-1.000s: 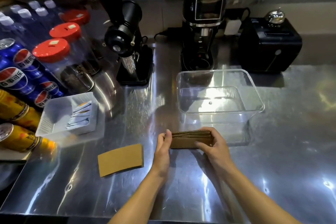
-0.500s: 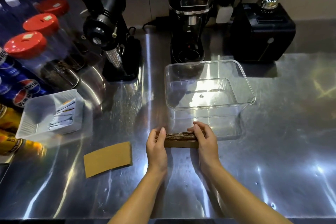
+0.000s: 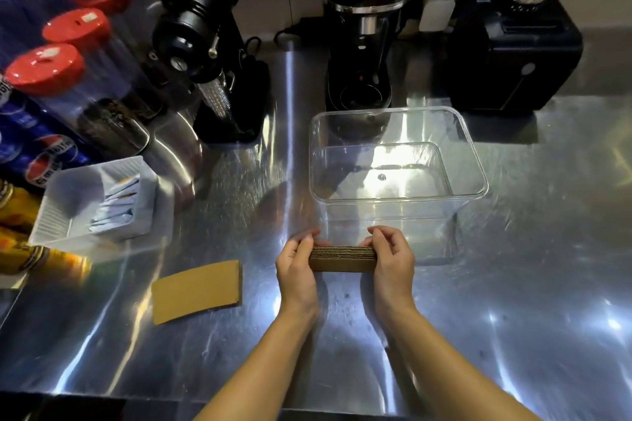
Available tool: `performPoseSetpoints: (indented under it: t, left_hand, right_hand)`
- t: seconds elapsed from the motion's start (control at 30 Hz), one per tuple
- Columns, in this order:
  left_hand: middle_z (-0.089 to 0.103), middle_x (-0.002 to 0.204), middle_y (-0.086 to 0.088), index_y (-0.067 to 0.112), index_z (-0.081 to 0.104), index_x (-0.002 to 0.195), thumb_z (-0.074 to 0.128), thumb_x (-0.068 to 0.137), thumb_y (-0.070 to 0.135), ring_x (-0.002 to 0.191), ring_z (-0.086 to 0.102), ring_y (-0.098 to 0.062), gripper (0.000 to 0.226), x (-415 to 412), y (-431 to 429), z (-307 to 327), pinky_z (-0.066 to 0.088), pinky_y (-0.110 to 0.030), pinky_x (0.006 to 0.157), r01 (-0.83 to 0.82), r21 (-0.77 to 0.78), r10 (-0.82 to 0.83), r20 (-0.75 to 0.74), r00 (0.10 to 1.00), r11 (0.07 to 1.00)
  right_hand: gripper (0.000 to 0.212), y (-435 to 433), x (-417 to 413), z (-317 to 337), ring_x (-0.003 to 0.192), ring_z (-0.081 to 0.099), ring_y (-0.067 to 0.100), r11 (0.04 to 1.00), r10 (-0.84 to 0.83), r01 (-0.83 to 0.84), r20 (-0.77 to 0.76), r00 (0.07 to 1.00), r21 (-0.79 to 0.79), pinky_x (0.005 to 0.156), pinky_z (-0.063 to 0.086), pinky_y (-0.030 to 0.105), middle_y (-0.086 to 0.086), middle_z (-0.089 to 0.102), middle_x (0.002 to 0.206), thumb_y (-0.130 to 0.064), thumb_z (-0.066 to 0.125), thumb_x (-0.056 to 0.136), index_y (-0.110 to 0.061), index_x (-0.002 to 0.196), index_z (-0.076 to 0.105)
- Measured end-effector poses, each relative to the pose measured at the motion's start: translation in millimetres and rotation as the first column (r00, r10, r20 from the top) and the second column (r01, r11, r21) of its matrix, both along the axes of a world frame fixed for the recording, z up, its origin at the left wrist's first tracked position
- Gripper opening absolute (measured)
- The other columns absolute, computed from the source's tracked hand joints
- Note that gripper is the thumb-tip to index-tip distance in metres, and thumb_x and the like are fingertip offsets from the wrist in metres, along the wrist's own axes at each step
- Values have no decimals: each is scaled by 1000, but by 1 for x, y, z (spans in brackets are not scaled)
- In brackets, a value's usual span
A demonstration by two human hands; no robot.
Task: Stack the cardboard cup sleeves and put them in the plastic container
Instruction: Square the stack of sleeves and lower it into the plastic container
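A stack of brown cardboard cup sleeves (image 3: 343, 259) stands on edge on the steel counter, pressed between my left hand (image 3: 297, 270) at its left end and my right hand (image 3: 390, 263) at its right end. Just behind the stack sits the clear plastic container (image 3: 398, 196), with nothing inside it. One loose sleeve (image 3: 197, 290) lies flat on the counter to the left of my hands, apart from them.
A white tray (image 3: 61, 212) with paper sachets sits at the left, beside cola cans and red-lidded jars (image 3: 44, 68). Two black coffee grinders (image 3: 205, 44) (image 3: 366, 44) and a black box (image 3: 513, 51) line the back. The counter's front edge runs near the bottom.
Both hands have kept the stack pressed between them, squaring it up just in front of the container. The view has tilted and shifted; the loose sleeve has stayed where it was.
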State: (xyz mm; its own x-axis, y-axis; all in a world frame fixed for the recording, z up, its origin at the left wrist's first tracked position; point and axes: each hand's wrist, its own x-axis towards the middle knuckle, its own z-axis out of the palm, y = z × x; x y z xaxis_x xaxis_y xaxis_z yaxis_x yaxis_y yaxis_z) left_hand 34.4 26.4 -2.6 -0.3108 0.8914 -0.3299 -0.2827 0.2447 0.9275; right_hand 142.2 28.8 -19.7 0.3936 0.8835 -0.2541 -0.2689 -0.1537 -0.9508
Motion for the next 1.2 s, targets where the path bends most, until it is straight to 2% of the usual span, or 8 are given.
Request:
performPoseSetpoints:
  t: [0.17, 0.37, 0.5, 0.6, 0.8, 0.97, 1.07, 1.2]
  left_hand:
    - [66, 67, 4, 27, 71, 83, 50, 88, 26, 78, 60, -19, 22, 2, -2, -3, 46, -37, 78, 19, 19, -19, -28, 999, 1000]
    - [64, 85, -6, 33, 70, 74, 48, 90, 20, 88, 59, -25, 31, 7, -2, -3, 47, -41, 84, 10, -36, -12, -67, 998, 999]
    - [62, 78, -5, 27, 69, 70, 47, 90, 19, 80, 58, -22, 30, 6, -1, 1, 46, -36, 75, 40, -42, -44, -96, 994, 998]
    - [56, 72, -4, 21, 62, 70, 47, 92, 22, 76, 54, -22, 26, 8, -2, 0, 44, -36, 72, 58, -44, -63, -129, 990, 997]
    - [56, 74, 3, 28, 55, 78, 61, 80, 39, 68, 56, -6, 13, -8, -16, -6, 47, -16, 61, 296, 24, -286, -199, 937, 955]
    - [61, 93, -1, 42, 45, 96, 70, 73, 26, 88, 60, -16, 38, -25, -34, -16, 51, -28, 77, 419, -33, -390, -439, 810, 907]
    - [65, 88, 9, 43, 50, 93, 63, 82, 9, 85, 61, -5, 38, -26, -38, -19, 49, -19, 75, 361, 3, -312, -495, 811, 932]
    - [59, 100, -5, 41, 48, 91, 59, 86, 12, 91, 58, -6, 31, -26, -38, -19, 46, -15, 77, 340, -63, -319, -536, 781, 938]
  right_hand:
    - [15, -2, 5, -6, 73, 55, 20, 999, 48, -48, 60, 997, -15, 73, 45, 37, 1, 58, 70, -32, 52, 82, -28, 77, 66]
    - [13, -7, 19, -8, 76, 52, 19, 977, 211, -211, 28, 977, 35, 76, 40, 42, -4, 58, 70, -29, 58, 85, -21, 77, 65]
    - [33, -16, 40, -17, 89, 62, 21, 885, 463, -463, 20, 886, 40, 85, 51, 43, -13, 67, 84, -35, 78, 63, -28, 93, 66]
    - [36, -19, 51, -26, 78, 62, 11, 796, 601, -604, 155, 784, -28, 77, 51, 38, -12, 65, 80, -26, 77, 61, -29, 94, 62]
    - [27, -14, 52, -45, 75, 52, 18, 802, 594, -594, 178, 784, -60, 80, 47, 61, -10, 58, 74, -17, 68, 64, -26, 87, 56]
    - [27, -10, 50, -47, 72, 54, 11, 771, 635, -626, 220, 740, -117, 73, 47, 54, -12, 60, 71, -13, 62, 65, -28, 85, 54]
    - [32, -12, 50, -37, 69, 53, 8, 764, 643, -634, 222, 733, -122, 72, 45, 46, -14, 61, 68, -4, 59, 66, -31, 81, 52]
    - [22, -13, 57, -17, 61, 51, -1, 752, 648, -641, 352, 676, -153, 63, 44, 29, -19, 61, 67, -16, 62, 68, -32, 78, 52]
